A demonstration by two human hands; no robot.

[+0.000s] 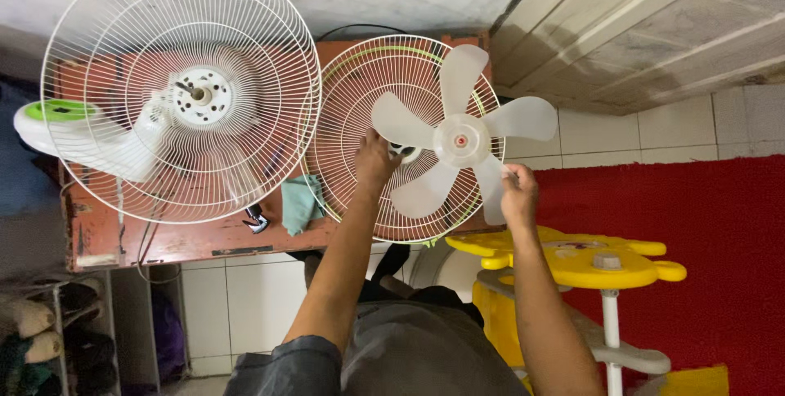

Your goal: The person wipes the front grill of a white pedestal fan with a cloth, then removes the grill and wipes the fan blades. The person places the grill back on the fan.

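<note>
At the far left a shoe rack (41, 335) with several pairs sits low against the white tiled wall, and above it the worn red-brown bench (163, 241) runs across, its front edge chipped and its left corner close to a dark blue cloth. Two wire fan grilles stand on the bench: the left fan guard (106, 44), larger, still carries the motor hub (200, 95) and the white fan neck with a green-topped base (59, 114) poking out to the left; its rim overlaps the rim of the right fan guard (352, 118), which has a green band around its edge, so there is no gap between the two. A teal rag (301, 202) and a small dark tool (256, 219) lie on the bench under where the guards meet. The left hand (374, 159) presses against the right guard near its centre, fingers curled onto the wires beside a dark centre piece; how tightly it grips I cannot tell. One translucent white fan blade wheel (460, 141), with five blades, is held in front of that guard, and the right hand (518, 193) is closed around the tip of its lowest blade. Just below the right hand a yellow plastic child's seat (572, 257) on a white post crowds the space, with a red carpet (695, 241) behind it and pale floor tiles beyond.
</note>
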